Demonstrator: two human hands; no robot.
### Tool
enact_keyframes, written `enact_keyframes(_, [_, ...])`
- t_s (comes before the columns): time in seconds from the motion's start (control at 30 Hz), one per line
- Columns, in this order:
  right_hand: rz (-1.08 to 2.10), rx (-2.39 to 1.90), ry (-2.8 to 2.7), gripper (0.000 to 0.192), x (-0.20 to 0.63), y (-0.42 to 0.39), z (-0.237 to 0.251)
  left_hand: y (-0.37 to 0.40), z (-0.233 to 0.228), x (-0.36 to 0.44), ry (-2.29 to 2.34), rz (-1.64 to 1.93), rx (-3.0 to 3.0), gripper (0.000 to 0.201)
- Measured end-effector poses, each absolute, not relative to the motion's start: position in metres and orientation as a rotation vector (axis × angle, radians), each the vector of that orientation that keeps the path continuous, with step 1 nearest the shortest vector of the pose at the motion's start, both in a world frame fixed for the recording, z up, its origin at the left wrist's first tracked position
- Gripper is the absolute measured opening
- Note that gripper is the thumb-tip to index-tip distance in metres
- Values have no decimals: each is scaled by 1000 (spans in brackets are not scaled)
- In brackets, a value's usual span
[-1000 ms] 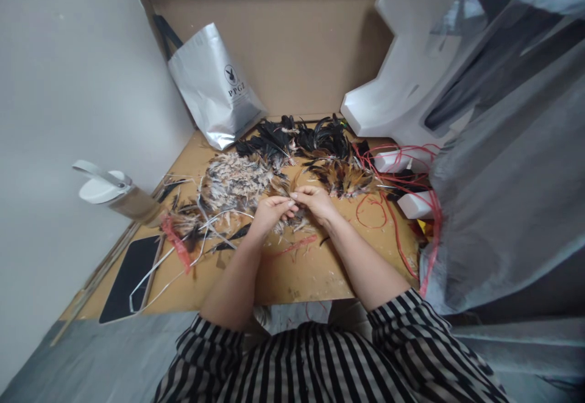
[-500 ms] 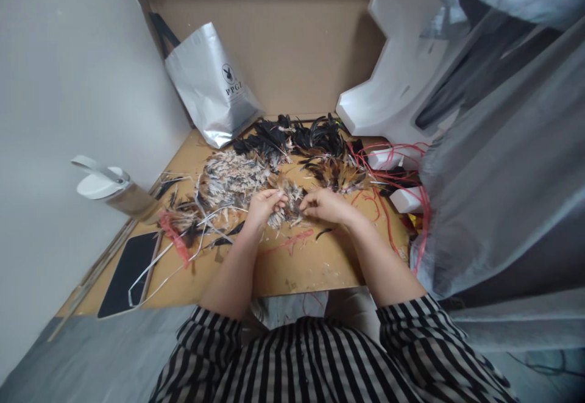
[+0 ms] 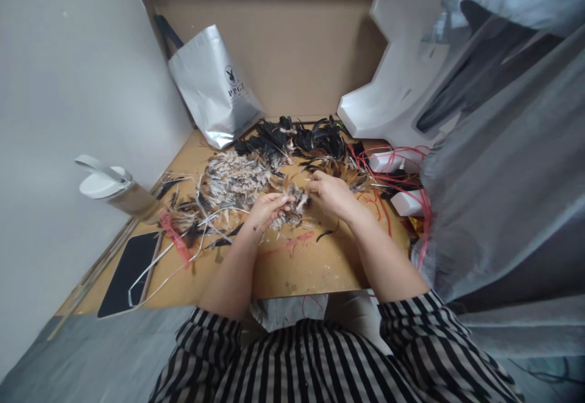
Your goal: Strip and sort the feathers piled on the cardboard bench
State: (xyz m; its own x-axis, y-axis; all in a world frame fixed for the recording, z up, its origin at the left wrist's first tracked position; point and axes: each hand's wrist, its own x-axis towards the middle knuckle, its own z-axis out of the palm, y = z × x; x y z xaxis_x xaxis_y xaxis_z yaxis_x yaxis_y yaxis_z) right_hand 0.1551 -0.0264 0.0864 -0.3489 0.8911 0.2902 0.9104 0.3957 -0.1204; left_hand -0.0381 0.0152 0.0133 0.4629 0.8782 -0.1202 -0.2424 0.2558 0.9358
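Over the middle of the wooden table, my left hand (image 3: 269, 211) is closed in a pinch on a small feather (image 3: 301, 200), whose pale tuft points toward the other hand. Just to the right, my right hand (image 3: 333, 194) has its fingers bent and pressed together; what they hold is hidden. Beneath both hands lies a small heap of brown and grey feathers (image 3: 280, 222). A pile of pale, mottled feathers (image 3: 235, 177) is left of them. Brown feathers (image 3: 354, 174) lie behind my right hand, and black feathers (image 3: 269, 138) are along the back.
A silver bag (image 3: 212, 89) leans at the back left. A lidded cup (image 3: 121, 192) and a phone (image 3: 128, 275) are at the left, with white strings (image 3: 201, 238) nearby. Red cords (image 3: 388, 165) and white power strips (image 3: 406, 202) lie right, beside a grey curtain (image 3: 507, 177).
My right hand has lifted slightly up and away from the front edge. My left hand has shifted a little to the right, and a pale feather now shows between the hands.
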Motion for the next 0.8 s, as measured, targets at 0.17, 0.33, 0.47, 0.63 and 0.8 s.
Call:
enact_keyframes(0.17, [-170, -1602, -2306, 25, 137, -9, 83, 16, 12, -39, 723, 849, 994, 25])
enact_keyframes(0.33, [-20, -1506, -2075, 22, 125, 1, 65, 16, 11, -37, 733, 953, 978, 20])
enact_keyframes(0.47, [160, -1369, -1668, 19, 120, 5, 49, 18, 12, -36, 752, 1115, 913, 19])
enact_keyframes(0.63, [805, -1212, -1322, 24, 105, 12, 32, 20, 15, -35, 741, 1237, 890, 17])
enact_keyframes(0.8, [1254, -1052, -1010, 26, 91, 11, 29, 19, 14, -33, 717, 1210, 932, 15])
